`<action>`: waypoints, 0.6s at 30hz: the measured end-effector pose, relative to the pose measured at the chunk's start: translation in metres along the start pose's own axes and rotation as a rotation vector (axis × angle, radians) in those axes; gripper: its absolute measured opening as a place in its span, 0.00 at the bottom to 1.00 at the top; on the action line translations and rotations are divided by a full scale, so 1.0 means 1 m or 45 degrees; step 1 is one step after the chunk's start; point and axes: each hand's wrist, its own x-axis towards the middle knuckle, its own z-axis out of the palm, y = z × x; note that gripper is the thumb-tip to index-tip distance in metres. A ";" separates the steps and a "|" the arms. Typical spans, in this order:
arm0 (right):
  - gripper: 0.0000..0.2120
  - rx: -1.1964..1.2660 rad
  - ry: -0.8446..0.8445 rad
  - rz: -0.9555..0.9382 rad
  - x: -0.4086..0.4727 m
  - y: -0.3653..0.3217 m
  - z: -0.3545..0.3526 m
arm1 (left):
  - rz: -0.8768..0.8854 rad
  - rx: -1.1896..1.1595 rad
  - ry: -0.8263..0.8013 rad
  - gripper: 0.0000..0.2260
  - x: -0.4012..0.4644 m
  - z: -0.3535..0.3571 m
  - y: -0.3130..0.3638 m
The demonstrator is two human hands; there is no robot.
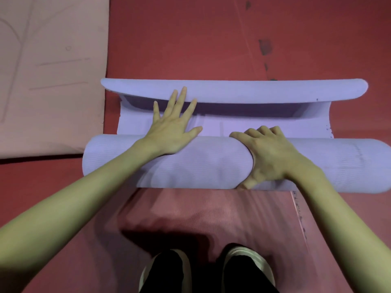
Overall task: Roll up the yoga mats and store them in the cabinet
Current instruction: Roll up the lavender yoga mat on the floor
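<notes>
While the left hand lies flat, fingers splayed toward twelve o'clock on the ribbed lilac yoga mat, the right hand curls over its thick roll at three o'clock. Its far edge curls upward above the red floor. A pinkish mat lies at six o'clock.

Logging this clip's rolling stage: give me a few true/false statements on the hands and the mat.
1. The purple mat is mostly rolled, a short stretch still flat. True.
2. The left hand grips the roll with curled fingers. False: its fingers lie straight, spread over the flat part.
3. The right hand curls over the roll. True.
4. The mat's far edge lies flat. False: it curls upward.
5. A pink mat lies at upper left. True.
</notes>
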 end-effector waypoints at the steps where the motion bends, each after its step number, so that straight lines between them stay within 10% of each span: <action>1: 0.57 0.045 -0.019 -0.010 0.003 0.003 -0.003 | 0.006 0.021 0.010 0.33 0.005 -0.002 -0.001; 18: 0.24 0.335 0.812 0.094 0.012 0.017 0.011 | 0.089 0.205 0.144 0.23 0.081 -0.034 -0.016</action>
